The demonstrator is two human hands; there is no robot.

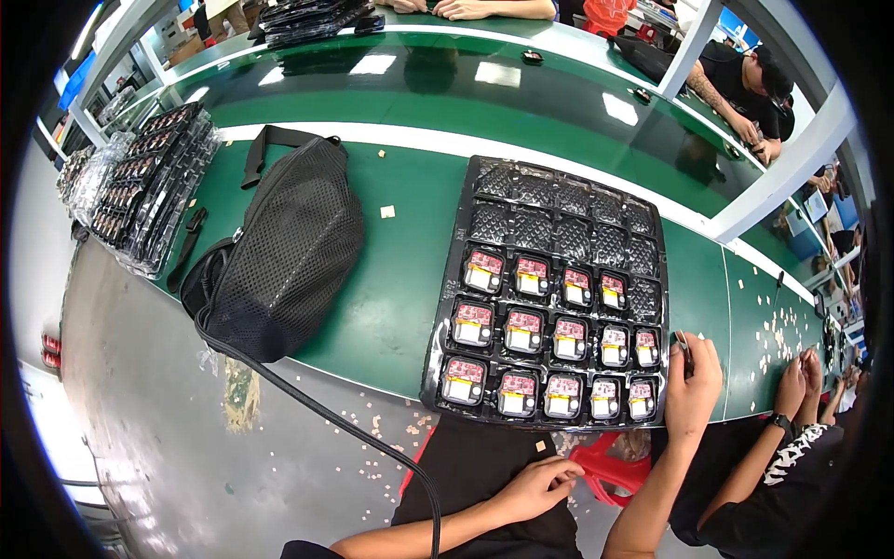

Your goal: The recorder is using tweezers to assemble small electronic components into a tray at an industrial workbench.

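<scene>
A black plastic tray [430,377] lies on the green bench in front of me. Its three nearer rows hold small square black devices [523,331] with red circuit boards and white-and-yellow parts; the right-hand pocket of the third row is bare. The two far rows show textured empty pockets [532,186]. Just off the tray's right edge, my right hand [697,387] is closed on a thin dark tool [685,349], perhaps tweezers, partly hidden by the fingers. Low over my lap, my left hand [540,489] rests open with loosely bent fingers, away from the tray.
A black mesh bag [298,247] with straps sits left of the tray. Stacked filled trays [144,182] stand farther left. Beyond runs a green conveyor [419,84]. A white post [782,177] rises at the right, near a co-worker's hands [796,382]. A red stool [610,470] is below.
</scene>
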